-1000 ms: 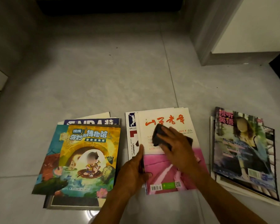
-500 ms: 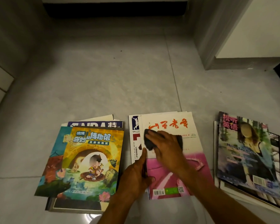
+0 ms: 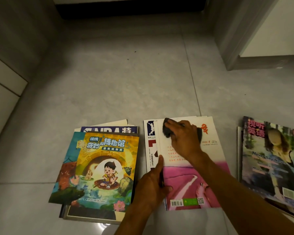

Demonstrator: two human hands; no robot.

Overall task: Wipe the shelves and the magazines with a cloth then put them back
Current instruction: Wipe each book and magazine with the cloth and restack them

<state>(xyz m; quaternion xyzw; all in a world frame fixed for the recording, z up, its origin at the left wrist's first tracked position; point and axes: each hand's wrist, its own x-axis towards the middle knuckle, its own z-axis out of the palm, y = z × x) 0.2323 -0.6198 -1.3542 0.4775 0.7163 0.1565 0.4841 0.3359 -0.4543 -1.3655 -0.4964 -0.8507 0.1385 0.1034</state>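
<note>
The right hand [image 3: 183,141] presses a dark cloth [image 3: 166,130] on the pink magazine [image 3: 193,184], fingers curled over it; the left hand [image 3: 151,187] pinches the magazine's left edge.

Three magazine stacks on the floor [image 3: 126,85]: left stack [image 3: 98,167] at 9 o'clock of middle stack [image 3: 193,184], right stack [image 3: 270,158] at 3
</note>
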